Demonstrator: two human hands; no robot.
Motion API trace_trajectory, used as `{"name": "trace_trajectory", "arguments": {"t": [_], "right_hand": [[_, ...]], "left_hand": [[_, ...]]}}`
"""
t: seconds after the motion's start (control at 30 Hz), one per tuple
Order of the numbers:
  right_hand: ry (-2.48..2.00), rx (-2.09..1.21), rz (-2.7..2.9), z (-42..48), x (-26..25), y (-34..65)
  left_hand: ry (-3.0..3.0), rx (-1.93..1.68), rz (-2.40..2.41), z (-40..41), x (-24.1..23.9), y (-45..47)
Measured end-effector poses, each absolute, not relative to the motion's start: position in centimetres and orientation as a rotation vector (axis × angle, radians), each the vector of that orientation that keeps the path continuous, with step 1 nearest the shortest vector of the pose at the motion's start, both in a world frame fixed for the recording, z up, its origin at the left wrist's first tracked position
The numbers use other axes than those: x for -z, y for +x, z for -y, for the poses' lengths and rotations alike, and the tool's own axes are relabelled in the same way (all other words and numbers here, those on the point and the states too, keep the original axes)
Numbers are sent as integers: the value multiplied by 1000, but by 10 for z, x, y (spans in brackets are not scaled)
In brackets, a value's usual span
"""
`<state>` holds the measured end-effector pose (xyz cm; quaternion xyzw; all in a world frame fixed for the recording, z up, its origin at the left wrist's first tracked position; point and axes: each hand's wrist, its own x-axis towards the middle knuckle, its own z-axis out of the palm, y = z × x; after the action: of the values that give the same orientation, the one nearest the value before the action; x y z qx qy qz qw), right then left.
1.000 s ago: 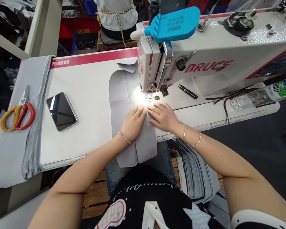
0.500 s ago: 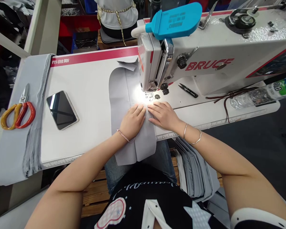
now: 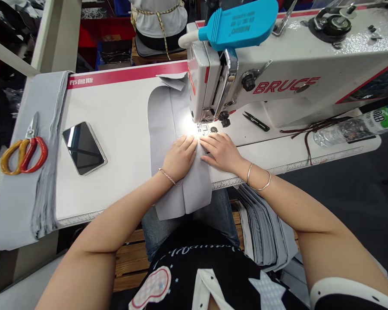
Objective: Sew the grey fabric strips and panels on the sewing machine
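Observation:
A light grey fabric piece (image 3: 161,116) with a lengthwise seam lies under the head of the white sewing machine (image 3: 202,73), its near end hanging over the table's front edge. My left hand (image 3: 180,158) rests flat on the fabric, fingers stretched toward the lit needle area. To its right, my right hand (image 3: 221,151) also lies flat, its fingertips at the fabric's right side just in front of the needle plate (image 3: 204,129). Both hands are open and press from above. The needle tip is lost in the bright light.
Left on the table lie a phone (image 3: 84,148) and scissors (image 3: 25,148) on a stack of grey fabric (image 3: 48,107). Right of the needle are black thread snips (image 3: 256,121), a brown cord (image 3: 307,129) and a plastic bottle (image 3: 352,127). More grey pieces (image 3: 268,232) hang below. A person (image 3: 158,21) sits opposite.
Both hands have slid slightly forward toward the needle, and the fabric has moved away from me with them. The camera view has shifted a little.

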<state>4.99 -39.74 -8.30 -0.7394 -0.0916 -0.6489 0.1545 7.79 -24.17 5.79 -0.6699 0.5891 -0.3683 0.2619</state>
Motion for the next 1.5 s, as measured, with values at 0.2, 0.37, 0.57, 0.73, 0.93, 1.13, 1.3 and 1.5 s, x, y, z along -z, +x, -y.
{"name": "trace_trajectory", "arguments": {"t": [0.2, 0.37, 0.57, 0.73, 0.93, 1.13, 1.3, 1.5], "right_hand": [[-1759, 1668, 190, 385, 80, 36], [-1085, 883, 133, 386, 66, 22], [-834, 433, 323, 405, 44, 16], [-966, 215, 123, 403, 19, 6], [-1096, 290, -45, 397, 0, 15], [-1165, 351, -91, 395, -2, 13], [-1208, 378, -119, 395, -2, 17], [-1258, 409, -145, 395, -2, 20]], "left_hand": [[-1830, 964, -1584, 242, -58, 75], [-1881, 951, -1615, 240, -58, 75], [-1918, 977, -1704, 239, -58, 74], [-1931, 994, -1757, 242, -60, 72], [-1964, 969, -1800, 244, -61, 69], [-1974, 995, -1777, 244, -62, 68], [-1937, 1009, -1717, 247, -62, 64], [-1953, 962, -1621, 253, -58, 58]]}}
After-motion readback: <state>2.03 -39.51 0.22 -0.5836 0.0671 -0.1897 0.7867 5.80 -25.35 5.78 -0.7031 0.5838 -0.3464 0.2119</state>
